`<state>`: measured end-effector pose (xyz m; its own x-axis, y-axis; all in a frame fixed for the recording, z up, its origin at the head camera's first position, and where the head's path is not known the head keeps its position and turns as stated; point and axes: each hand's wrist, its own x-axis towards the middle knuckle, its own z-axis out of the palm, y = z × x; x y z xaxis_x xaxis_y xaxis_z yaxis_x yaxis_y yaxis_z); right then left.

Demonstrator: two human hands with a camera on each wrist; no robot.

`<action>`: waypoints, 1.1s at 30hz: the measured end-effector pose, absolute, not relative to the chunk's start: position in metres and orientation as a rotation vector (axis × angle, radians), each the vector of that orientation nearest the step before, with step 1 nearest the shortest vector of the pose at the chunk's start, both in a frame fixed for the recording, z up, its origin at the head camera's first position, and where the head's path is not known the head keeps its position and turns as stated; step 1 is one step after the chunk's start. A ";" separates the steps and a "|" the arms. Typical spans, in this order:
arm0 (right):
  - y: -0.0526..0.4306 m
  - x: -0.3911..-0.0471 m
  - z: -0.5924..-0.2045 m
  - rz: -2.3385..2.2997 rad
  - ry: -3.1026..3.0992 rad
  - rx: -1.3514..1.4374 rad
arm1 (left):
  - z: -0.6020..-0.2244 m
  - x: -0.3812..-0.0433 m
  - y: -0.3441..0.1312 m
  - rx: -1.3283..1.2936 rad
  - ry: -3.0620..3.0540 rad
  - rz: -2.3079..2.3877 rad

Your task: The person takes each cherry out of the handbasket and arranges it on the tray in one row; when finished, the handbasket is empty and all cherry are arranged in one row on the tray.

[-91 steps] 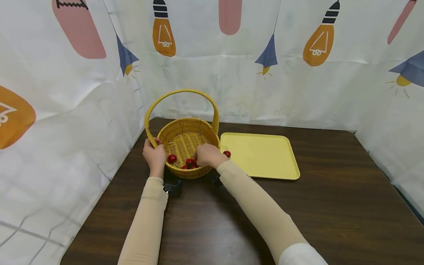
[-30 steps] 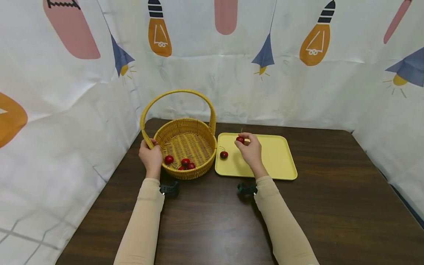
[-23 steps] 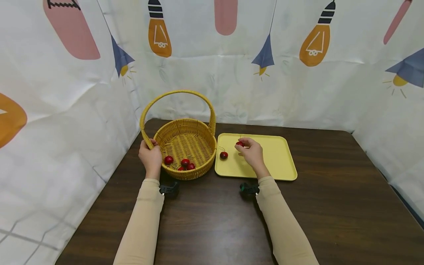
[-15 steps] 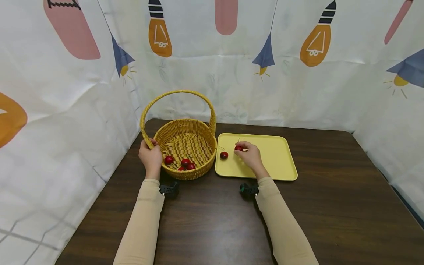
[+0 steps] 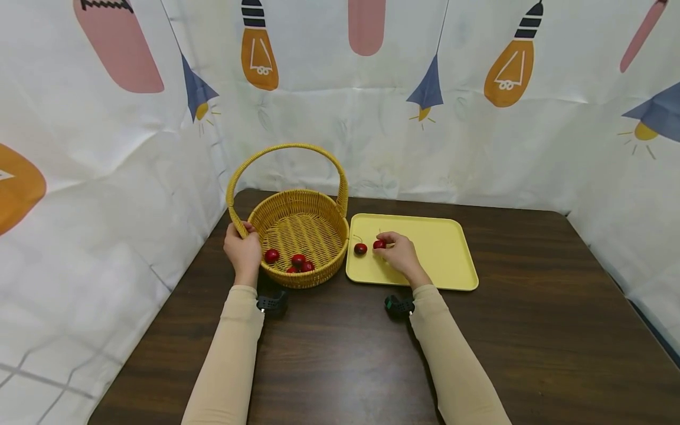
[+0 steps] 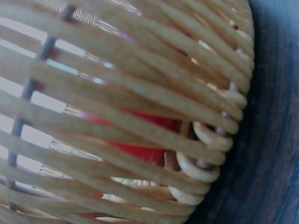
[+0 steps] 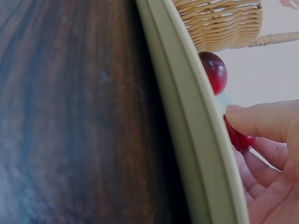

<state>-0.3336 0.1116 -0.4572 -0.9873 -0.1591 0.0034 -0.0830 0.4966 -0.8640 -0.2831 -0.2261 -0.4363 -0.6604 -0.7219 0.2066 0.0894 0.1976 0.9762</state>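
Observation:
A yellow wicker basket [image 5: 303, 203] with a tall arched handle stands at the left; several red cherries [image 5: 272, 255] lie inside near its front wall. My left hand [image 5: 243, 252] grips the base of the handle on the left side. Through the weave, red shows in the left wrist view. Beside the basket lies a yellow tray [image 5: 441, 254]. My right hand [image 5: 401, 255] pinches a stemmed cherry [image 5: 379, 244] between thumb and fingers, low over the tray's left part. Just left of it another cherry [image 5: 360, 248] rests on the tray, its stem pointing up.
Both objects stand on a dark brown wooden table [image 5: 340, 354]. White fabric [image 5: 319, 118] with printed lamps and bulbs hangs behind the table and along its sides. A dark wrist device [image 5: 399, 304] sits on each wrist.
My right hand came out of the basket with a cherry, crossed to the tray, then moved down and left toward the cherry lying there. My left hand stays on the handle.

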 end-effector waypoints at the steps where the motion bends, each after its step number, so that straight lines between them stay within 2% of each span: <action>1: 0.112 -0.334 -0.457 -1.510 2.660 -0.221 | -0.436 -0.283 -0.226 0.596 -1.803 -1.537; 20: 0.115 -0.331 -0.454 -1.367 2.666 -0.355 | -0.435 -0.282 -0.225 0.597 -1.807 -1.541; 33: 0.118 -0.331 -0.450 -1.386 2.596 -0.349 | -0.435 -0.282 -0.225 0.597 -1.803 -1.546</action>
